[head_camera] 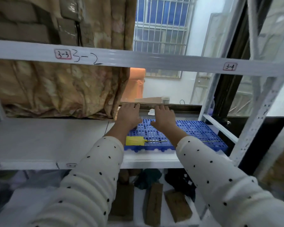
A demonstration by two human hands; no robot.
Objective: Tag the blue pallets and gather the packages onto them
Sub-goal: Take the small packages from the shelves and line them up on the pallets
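A white metal shelving rack (39, 141) carries a perforated blue plastic pallet (195, 131) on the right part of its middle shelf. Above the pallet's far half, the left hand (129, 116) and right hand (165, 119) reach forward with fingers straight and released, grasping nothing. A flat yellow plastic tag (134, 141) lies on the pallet's near left corner.

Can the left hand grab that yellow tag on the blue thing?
Probably yes. The yellow tag lies uncovered at the blue pallet's front edge, just beside the left hand's wrist, with nothing in between.
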